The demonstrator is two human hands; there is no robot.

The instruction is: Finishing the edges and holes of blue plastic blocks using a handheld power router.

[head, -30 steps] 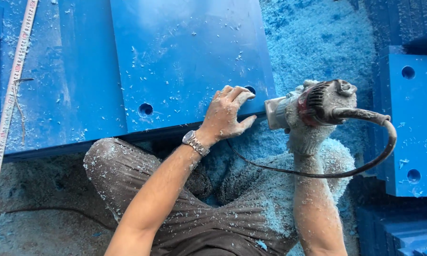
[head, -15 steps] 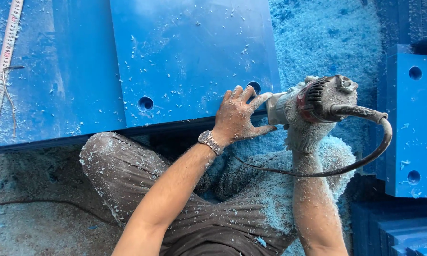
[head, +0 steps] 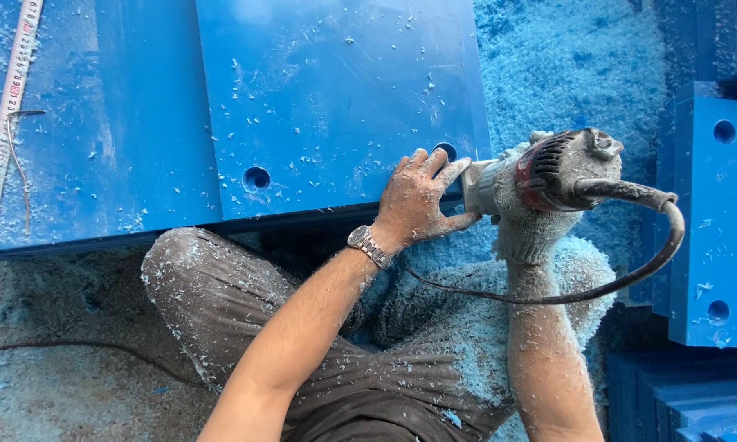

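The power tool (head: 548, 168)'s working end is hidden behind the left hand (head: 417, 200) and the blue panel (head: 336, 106)'s corner, so its bit cannot be told. The right hand (head: 528, 221) is coated in shavings, its fingers indistinct. The measuring tape (head: 4, 131) and the drilled block (head: 716, 221) run off the frame's edges. Both forearms are cut off below.

Bright, even daylight; soft glare on the blue plastic sheet (head: 336, 90) near the top edge; deep shadow beneath its near edge; focus sharp; no blur.
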